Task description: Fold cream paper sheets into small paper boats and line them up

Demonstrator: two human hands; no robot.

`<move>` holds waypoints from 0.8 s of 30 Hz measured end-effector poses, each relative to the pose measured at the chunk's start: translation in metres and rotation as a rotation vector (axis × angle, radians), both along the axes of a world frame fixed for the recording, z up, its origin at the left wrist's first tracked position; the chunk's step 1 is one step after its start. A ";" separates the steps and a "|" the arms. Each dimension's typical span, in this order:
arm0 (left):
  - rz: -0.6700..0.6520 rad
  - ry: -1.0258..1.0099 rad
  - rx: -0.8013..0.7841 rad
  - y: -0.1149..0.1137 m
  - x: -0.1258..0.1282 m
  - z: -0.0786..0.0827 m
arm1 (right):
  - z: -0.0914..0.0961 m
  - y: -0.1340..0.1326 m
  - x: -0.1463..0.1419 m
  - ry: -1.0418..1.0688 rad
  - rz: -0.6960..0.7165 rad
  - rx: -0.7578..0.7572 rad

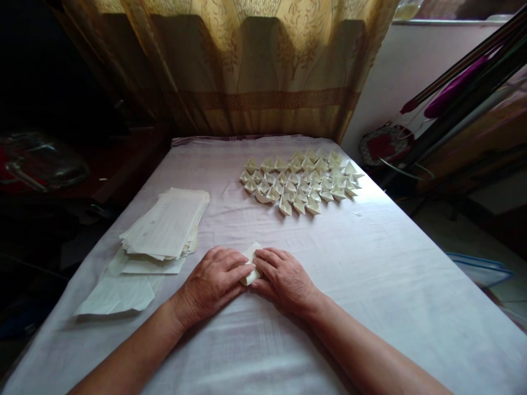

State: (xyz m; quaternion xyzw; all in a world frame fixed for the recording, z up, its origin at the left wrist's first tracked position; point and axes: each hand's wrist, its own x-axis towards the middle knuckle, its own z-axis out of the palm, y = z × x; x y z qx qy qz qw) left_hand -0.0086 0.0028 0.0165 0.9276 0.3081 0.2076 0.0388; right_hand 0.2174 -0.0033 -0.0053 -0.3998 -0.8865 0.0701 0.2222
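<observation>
Between my two hands lies a small piece of folded paper (252, 251), pale cream, resting on the cloth-covered table (370, 307). My left hand (216, 274) presses its left side, fingers closed together and thumb on the paper. From the right, my right hand (284, 277) grips the other edge with its fingers over the top. Part of the paper is hidden under the fingers. Beyond my hands stand several folded paper boats (300, 181), packed close together in rows. A stack of paper sheets (168, 219) sits to the left of my left hand.
Loose thin sheets (119, 291) stick out below the stack. A tiny paper scrap (357, 214) lies right of the boats. A patterned curtain (247, 71) hangs at the table's far edge. Dark furniture (135, 159) borders the left, and a blue-edged plastic item (480, 269) is off the right side.
</observation>
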 end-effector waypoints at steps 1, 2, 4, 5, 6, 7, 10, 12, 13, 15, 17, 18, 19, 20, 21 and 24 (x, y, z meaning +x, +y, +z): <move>0.000 -0.004 0.052 -0.002 0.004 -0.001 | 0.000 0.000 0.000 0.005 -0.001 0.007; -0.018 -0.003 0.092 -0.004 0.007 -0.003 | -0.001 -0.001 0.001 0.009 -0.001 0.011; -0.050 0.007 0.140 -0.006 0.013 -0.006 | -0.003 -0.003 0.002 0.029 0.000 0.026; -0.058 0.008 0.149 -0.006 0.014 -0.008 | -0.004 -0.005 0.003 0.045 -0.003 0.036; -0.053 0.004 0.147 -0.007 0.014 -0.010 | -0.006 -0.007 0.003 0.063 -0.010 0.047; -0.041 -0.009 0.135 -0.008 0.014 -0.011 | -0.007 -0.009 0.004 0.080 -0.024 0.057; 0.020 -0.071 0.037 -0.009 0.014 -0.013 | -0.009 -0.015 0.004 0.110 -0.086 0.058; 0.063 -0.104 -0.053 -0.008 0.015 -0.013 | -0.009 -0.018 0.002 0.136 -0.126 0.037; 0.093 -0.119 -0.092 -0.007 0.016 -0.013 | -0.008 -0.019 0.001 0.156 -0.149 0.019; 0.166 -0.142 -0.149 -0.005 0.018 -0.014 | -0.008 -0.021 -0.002 0.195 -0.209 -0.020; 0.236 -0.153 -0.180 -0.004 0.019 -0.015 | -0.007 -0.023 -0.006 0.223 -0.278 -0.061; 0.260 -0.153 -0.188 -0.003 0.020 -0.015 | -0.007 -0.024 -0.008 0.235 -0.310 -0.077; 0.275 -0.151 -0.192 -0.003 0.020 -0.016 | -0.007 -0.025 -0.010 0.247 -0.338 -0.089; 0.286 -0.149 -0.192 -0.003 0.021 -0.018 | -0.007 -0.025 -0.012 0.260 -0.359 -0.097; 0.295 -0.146 -0.191 -0.003 0.022 -0.019 | -0.007 -0.026 -0.014 0.271 -0.378 -0.103; 0.315 -0.141 -0.172 -0.003 0.024 -0.021 | -0.006 -0.025 -0.018 0.288 -0.410 -0.115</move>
